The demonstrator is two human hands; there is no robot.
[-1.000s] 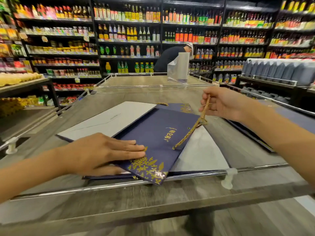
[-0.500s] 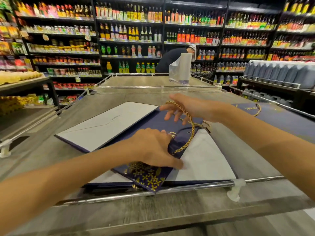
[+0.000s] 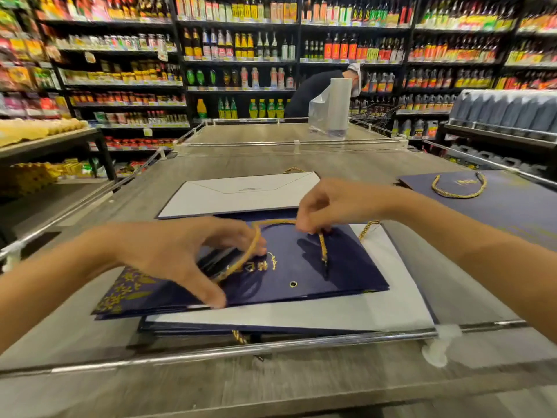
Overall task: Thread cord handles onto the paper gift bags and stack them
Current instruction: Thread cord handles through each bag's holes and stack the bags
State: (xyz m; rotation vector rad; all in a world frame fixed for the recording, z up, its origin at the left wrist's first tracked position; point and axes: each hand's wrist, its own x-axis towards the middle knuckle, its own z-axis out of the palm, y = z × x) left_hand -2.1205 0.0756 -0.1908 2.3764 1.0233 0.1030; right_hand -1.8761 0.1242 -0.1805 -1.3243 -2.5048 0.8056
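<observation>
A flat navy gift bag point(image 3: 301, 276) with gold print lies on top of a pile of folded bags point(image 3: 376, 309) near the table's front rail. A gold cord point(image 3: 323, 247) arcs over the bag. My right hand point(image 3: 334, 206) pinches the cord near its top, with one end hanging down toward the bag. My left hand point(image 3: 180, 251) rests on the bag's left part, its fingers around the cord's other stretch and its thumb pressing the bag. A small eyelet point(image 3: 293, 284) shows on the bag, with nothing through it.
A folded bag, white side up point(image 3: 241, 196), lies behind the pile. At the right lies a navy bag with a gold handle fitted point(image 3: 497, 203). A metal rail point(image 3: 271, 346) runs along the table's front. Farther back stand a plastic-bag roll point(image 3: 334, 107) and a person at shelves.
The top bag has been turned so it lies squarer to the front rail. My right hand has shifted right and pinches the cord above the bag. My left hand has moved onto the cord.
</observation>
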